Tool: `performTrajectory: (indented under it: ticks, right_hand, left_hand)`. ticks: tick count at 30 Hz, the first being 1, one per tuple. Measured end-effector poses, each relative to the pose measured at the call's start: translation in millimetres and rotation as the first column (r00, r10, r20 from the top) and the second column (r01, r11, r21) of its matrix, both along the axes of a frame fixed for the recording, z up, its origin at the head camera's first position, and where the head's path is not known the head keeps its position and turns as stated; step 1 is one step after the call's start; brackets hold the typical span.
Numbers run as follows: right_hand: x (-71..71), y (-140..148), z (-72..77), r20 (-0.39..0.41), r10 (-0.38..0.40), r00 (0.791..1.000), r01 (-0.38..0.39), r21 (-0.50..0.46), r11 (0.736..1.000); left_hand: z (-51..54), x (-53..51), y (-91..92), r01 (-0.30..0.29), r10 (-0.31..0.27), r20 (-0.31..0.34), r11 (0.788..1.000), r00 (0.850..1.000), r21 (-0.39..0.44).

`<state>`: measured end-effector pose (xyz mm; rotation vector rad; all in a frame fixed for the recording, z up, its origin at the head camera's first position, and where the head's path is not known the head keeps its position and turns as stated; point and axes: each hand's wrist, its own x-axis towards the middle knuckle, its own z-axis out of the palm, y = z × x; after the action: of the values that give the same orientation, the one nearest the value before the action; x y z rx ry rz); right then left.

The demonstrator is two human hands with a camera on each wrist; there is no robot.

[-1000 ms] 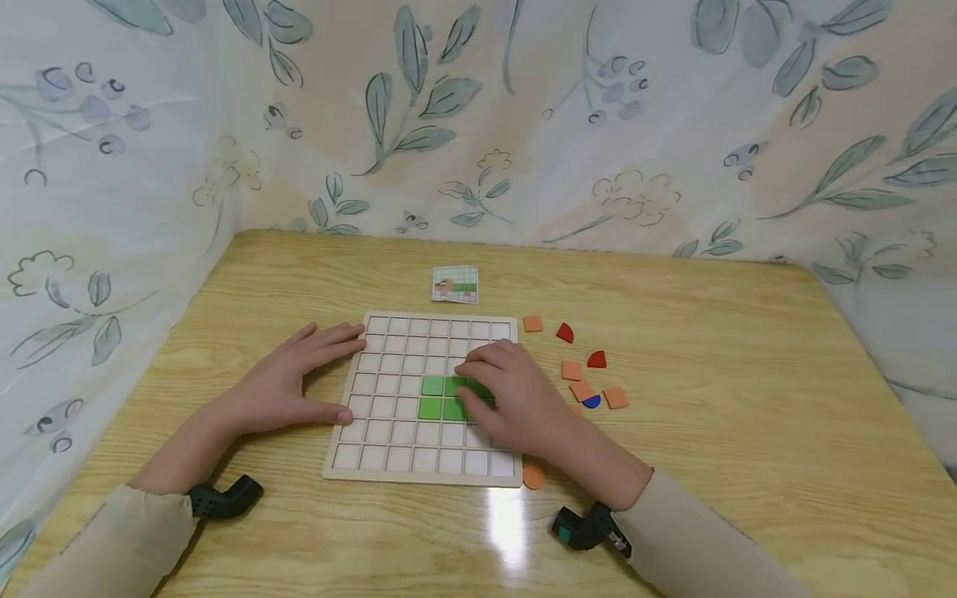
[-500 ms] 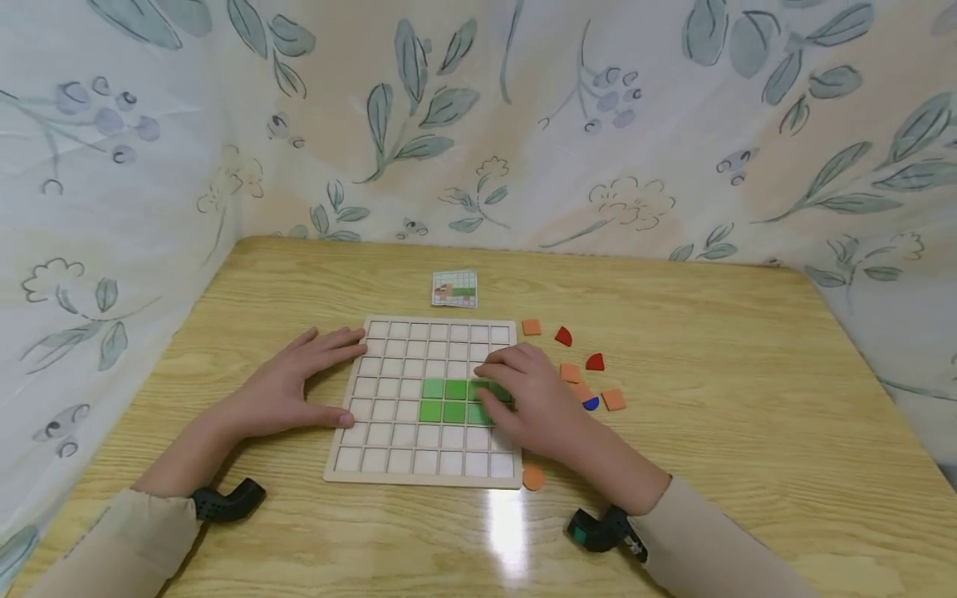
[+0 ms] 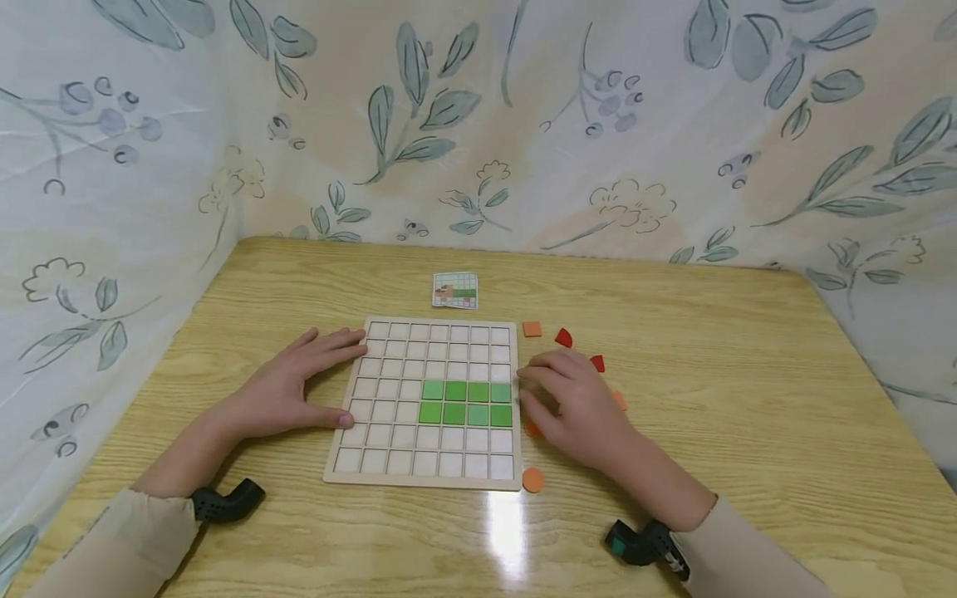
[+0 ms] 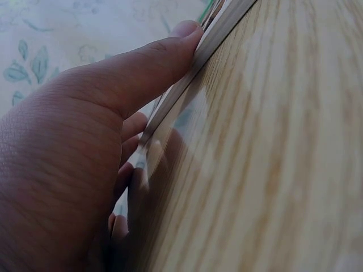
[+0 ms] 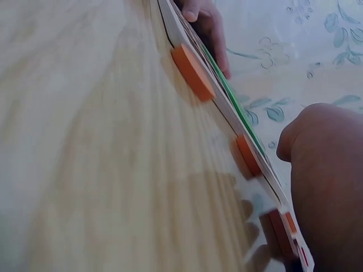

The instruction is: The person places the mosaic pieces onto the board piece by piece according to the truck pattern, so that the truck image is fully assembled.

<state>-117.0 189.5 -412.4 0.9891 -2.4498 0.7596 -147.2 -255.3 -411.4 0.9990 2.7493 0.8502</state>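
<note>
A wooden grid board [image 3: 389, 469] lies flat on the table, two rows of green square tiles [image 3: 454, 402] in its cells. My left hand [image 3: 287, 386] rests at the board's left edge, fingers at the upper part and thumb lower down. The left wrist view shows that thumb [image 4: 164, 56] against the board's side. Just beyond the right edge is my right hand [image 3: 576, 407], thumb and index finger apart, with nothing visible between them. It hovers over small orange pieces, mostly covering them; one orange piece [image 3: 532, 428] peeks out below the thumb.
Behind the board lies a small picture card [image 3: 454, 291]. An orange square [image 3: 532, 330], red quarter-circle pieces [image 3: 564, 338] and an orange disc [image 3: 533, 480] lie right of the board. A patterned cloth [image 3: 478, 124] hangs behind the table.
My right hand has moved right, off the green tiles and past the board's edge, uncovering the right end of both green rows. The left hand stays in place.
</note>
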Motion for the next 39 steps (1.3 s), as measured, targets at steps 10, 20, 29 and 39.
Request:
performTrajectory:
  ticks: [10, 20, 29, 39]
  right_hand:
    - [7.2, 31, 0.6, 0.007, -0.051, 0.999, 0.051, -0.021, 0.998]
    - [11.8, 57, -0.8, 0.018, -0.071, 0.997, 0.071, -0.007, 0.997]
    - [20.4, 71, -3.5, 0.013, -0.096, 0.995, 0.096, 0.021, 0.995]
    - [23.3, 79, -2.1, 0.033, -0.088, 0.996, 0.087, 0.021, 0.996]
  left_hand:
    - [-0.1, 0.3, 0.1, 0.008, -0.008, -0.019, 1.000, 1.000, 0.003]
    - [0.2, 2.0, 0.6, -0.010, 0.010, 0.013, 1.000, 1.000, 0.018]
    - [0.5, 2.0, -0.3, -0.017, 0.017, 0.007, 1.000, 1.000, 0.015]
    - [1.9, 1.4, 0.2, 0.007, -0.007, -0.010, 1.000, 1.000, 0.015]
